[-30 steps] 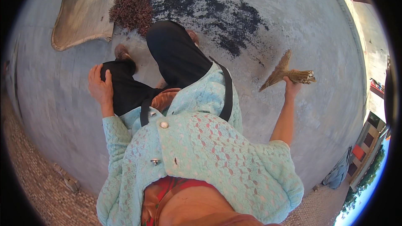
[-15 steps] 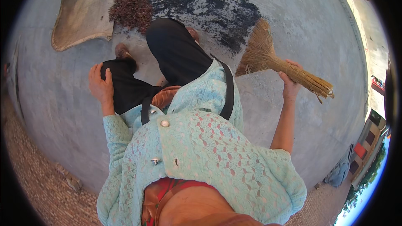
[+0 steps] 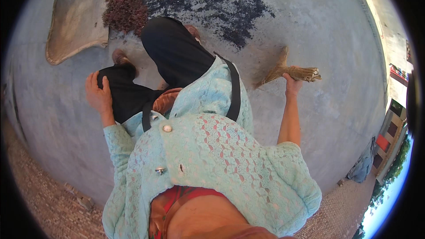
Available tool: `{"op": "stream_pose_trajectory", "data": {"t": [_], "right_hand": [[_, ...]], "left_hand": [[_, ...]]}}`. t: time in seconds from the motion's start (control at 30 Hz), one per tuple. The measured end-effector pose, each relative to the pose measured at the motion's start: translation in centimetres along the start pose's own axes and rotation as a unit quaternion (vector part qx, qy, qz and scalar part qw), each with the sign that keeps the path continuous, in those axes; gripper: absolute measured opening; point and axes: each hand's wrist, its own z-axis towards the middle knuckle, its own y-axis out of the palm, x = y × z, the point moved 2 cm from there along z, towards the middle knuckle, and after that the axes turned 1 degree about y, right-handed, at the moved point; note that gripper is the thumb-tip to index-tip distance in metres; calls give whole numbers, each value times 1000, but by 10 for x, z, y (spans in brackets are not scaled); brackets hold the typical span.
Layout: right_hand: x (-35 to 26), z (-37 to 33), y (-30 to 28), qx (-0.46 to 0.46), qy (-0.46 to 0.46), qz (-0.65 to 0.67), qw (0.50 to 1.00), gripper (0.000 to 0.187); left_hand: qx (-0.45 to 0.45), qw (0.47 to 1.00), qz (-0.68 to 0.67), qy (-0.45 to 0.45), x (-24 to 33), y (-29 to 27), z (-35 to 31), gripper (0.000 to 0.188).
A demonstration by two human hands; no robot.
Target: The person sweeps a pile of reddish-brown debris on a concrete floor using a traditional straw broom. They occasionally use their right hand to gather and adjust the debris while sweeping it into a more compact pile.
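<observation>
My right hand [image 3: 292, 85] is closed round the handle of a straw hand broom [image 3: 302, 73], its cut end pointing right and up. The broom's bristles [image 3: 276, 67] are at the concrete floor, seen edge-on and slightly blurred; whether they touch it I cannot tell. To the left of the bristles lies a thin scatter of black grains [image 3: 239, 22]. My left hand [image 3: 100, 95] rests on my left knee with its fingers stretched out and holds nothing.
A reddish-brown heap of dry plant matter [image 3: 127, 9] adjoins the black grains. Left of it lies a shallow scoop-shaped winnowing basket [image 3: 79, 15]. My shoes [image 3: 120, 57] are close to both. Brick paving [image 3: 40, 186] borders the concrete, and a grey bag [image 3: 361, 168] stands far right.
My right hand has moved slightly left and turned the broom, so its fan now shows edge-on, further from the black grains. My left hand stays on the knee.
</observation>
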Motion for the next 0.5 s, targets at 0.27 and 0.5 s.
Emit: {"op": "stream_pose_trajectory", "data": {"t": [0.27, 0.5], "right_hand": [[-142, -22, -3, -75, -28, 6, 997, 51], [-74, 11, -85, 24, -8, -115, 993, 55]], "left_hand": [[-8, 1000, -6, -11, -1, -3, -2, 31], [-6, 999, -27, -33, 1, -2, -3, 31]]}}
